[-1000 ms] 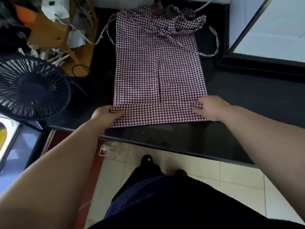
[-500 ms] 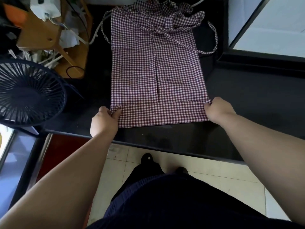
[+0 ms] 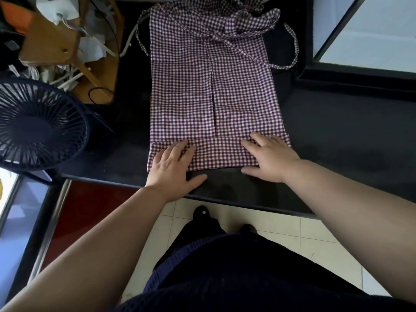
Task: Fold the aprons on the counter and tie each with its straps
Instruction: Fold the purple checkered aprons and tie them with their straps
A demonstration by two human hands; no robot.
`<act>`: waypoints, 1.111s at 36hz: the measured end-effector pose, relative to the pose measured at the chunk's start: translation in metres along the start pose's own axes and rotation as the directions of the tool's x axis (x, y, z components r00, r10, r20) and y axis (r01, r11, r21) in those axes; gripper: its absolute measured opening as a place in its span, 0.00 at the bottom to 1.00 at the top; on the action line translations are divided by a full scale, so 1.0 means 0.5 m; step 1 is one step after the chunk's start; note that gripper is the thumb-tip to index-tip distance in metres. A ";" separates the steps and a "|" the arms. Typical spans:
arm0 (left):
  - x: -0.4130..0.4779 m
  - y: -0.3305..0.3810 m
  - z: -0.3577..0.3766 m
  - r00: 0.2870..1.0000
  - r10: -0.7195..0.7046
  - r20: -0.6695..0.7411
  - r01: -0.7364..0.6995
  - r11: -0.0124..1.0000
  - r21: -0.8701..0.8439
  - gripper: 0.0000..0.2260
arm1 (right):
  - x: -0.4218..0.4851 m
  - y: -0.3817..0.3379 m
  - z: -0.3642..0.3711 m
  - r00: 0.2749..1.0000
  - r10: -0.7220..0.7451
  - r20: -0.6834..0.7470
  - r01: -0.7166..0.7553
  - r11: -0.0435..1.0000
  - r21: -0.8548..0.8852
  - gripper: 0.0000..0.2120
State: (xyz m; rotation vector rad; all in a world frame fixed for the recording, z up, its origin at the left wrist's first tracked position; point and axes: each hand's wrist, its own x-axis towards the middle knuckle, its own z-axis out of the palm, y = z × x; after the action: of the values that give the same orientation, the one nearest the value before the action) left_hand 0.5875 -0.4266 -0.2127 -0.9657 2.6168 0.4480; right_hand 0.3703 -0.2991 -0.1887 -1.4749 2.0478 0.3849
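Pressing flat on the apron (image 3: 186, 91) lie the left hand (image 3: 173, 167) and right hand (image 3: 272, 156).

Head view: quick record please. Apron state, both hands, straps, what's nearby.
apron: purple gingham, spread flat on the black counter
fold: near edge turned up into a narrow band
left hand: open, fingers flat on the band's left end
right hand: open, fingers flat on the band's right end
straps: loose at the far end, one looping off the right side
nearby: dark fan left of the counter
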 end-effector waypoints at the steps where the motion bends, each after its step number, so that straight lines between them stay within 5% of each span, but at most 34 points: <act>1: 0.002 -0.001 -0.008 1.000 0.003 0.016 -0.004 1.000 0.029 0.37 | 0.001 0.000 -0.002 0.999 -0.008 -0.031 0.008 1.000 0.000 0.32; 11: 0.039 0.010 -0.065 0.999 0.010 0.039 -0.017 0.986 0.168 0.33 | 0.019 0.006 -0.013 0.960 -0.055 -0.274 0.112 0.974 0.195 0.14; 15: 0.044 0.019 -0.101 0.993 -0.065 0.095 0.056 0.994 0.089 0.23 | 0.012 0.010 -0.038 0.989 -0.105 -0.103 0.129 0.959 0.254 0.08; 19: 0.061 0.016 -0.141 0.925 0.011 0.381 0.006 0.999 -0.044 0.18 | 0.008 0.008 -0.059 0.987 -0.056 0.151 0.039 0.992 0.116 0.10; 24: 0.063 -0.011 -0.162 0.840 0.021 0.543 0.132 0.961 -0.242 0.11 | 0.010 0.027 -0.058 0.985 0.025 0.170 -0.059 0.979 0.197 0.07; 27: 0.070 -0.038 -0.144 0.903 -0.061 0.425 0.192 0.943 -0.272 0.14 | 0.003 0.039 -0.058 0.993 0.099 0.068 -0.107 0.986 0.127 0.09; 32: 0.059 -0.045 -0.105 0.943 -0.332 0.014 0.332 0.943 0.020 0.12 | -0.002 0.045 -0.046 0.943 0.196 -0.269 -0.225 0.971 -0.084 0.12; 36: 0.041 -0.027 -0.070 0.975 -0.169 -0.145 0.193 0.966 0.174 0.23 | -0.008 0.036 -0.033 0.933 0.207 -0.296 -0.258 0.955 -0.146 0.15; 40: 0.027 -0.007 -0.061 0.993 0.013 -0.117 0.018 0.965 0.262 0.38 | -0.006 0.031 -0.010 0.947 -0.016 -0.322 0.001 0.999 -0.046 0.16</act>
State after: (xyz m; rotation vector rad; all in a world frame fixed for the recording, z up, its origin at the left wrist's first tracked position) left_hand 0.5746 -0.4490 -0.1912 -0.9304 2.6899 0.0394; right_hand 0.3552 -0.2943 -0.1844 -1.6636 2.2963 0.1958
